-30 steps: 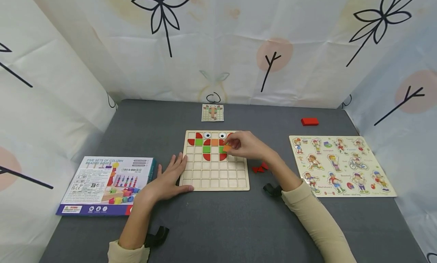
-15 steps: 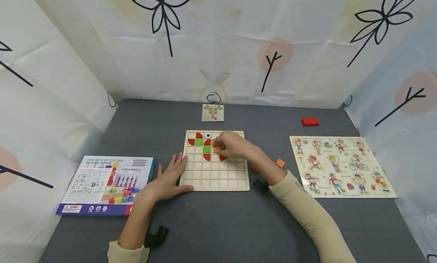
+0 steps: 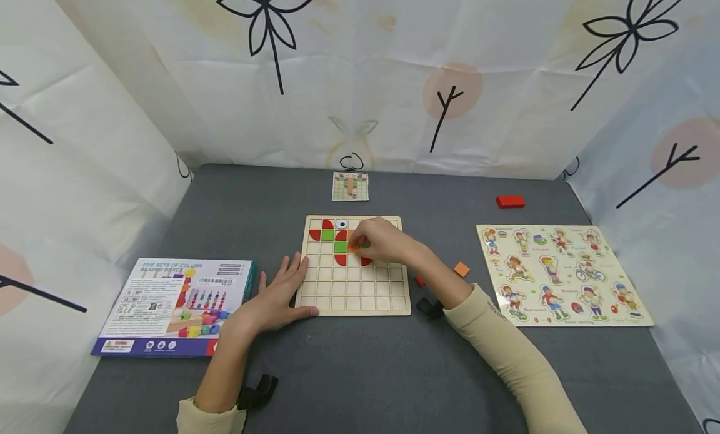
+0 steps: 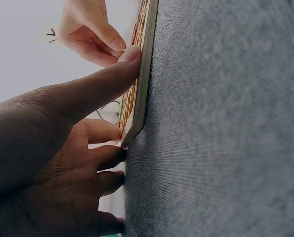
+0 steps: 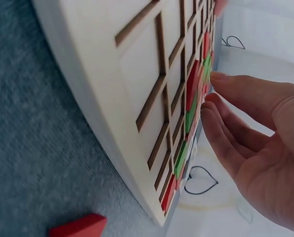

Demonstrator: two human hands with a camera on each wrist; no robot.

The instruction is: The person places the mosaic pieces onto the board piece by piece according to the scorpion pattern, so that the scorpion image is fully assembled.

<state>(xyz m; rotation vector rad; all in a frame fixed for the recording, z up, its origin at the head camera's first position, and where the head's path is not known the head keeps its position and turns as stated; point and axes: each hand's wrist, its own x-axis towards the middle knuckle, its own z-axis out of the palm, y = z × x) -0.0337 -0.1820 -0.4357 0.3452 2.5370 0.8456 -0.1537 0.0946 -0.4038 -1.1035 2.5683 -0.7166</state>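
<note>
A wooden grid board (image 3: 353, 290) lies on the grey table, with red, green and orange tiles and a round eye tile in its upper cells. My right hand (image 3: 384, 241) is over the upper middle of the board, thumb and fingertips pinching an orange square tile (image 3: 353, 249) at a cell between the two green squares. The hand covers part of the pattern. In the right wrist view the fingertips (image 5: 219, 75) are right at the board's surface. My left hand (image 3: 274, 301) lies spread at the board's left side, its thumb (image 4: 129, 55) against the near edge.
A loose orange square (image 3: 462, 269) and a red piece (image 5: 80, 226) lie right of the board. Behind it stands a pattern card (image 3: 350, 186). A boxed toy (image 3: 174, 306) is at left; a picture puzzle (image 3: 562, 277) and red block (image 3: 510, 201) are at right.
The right hand has moved left across the board with the orange tile, then lowered slightly at the middle cell. Its forearm now uncovers the loose orange square. The left hand stays put.
</note>
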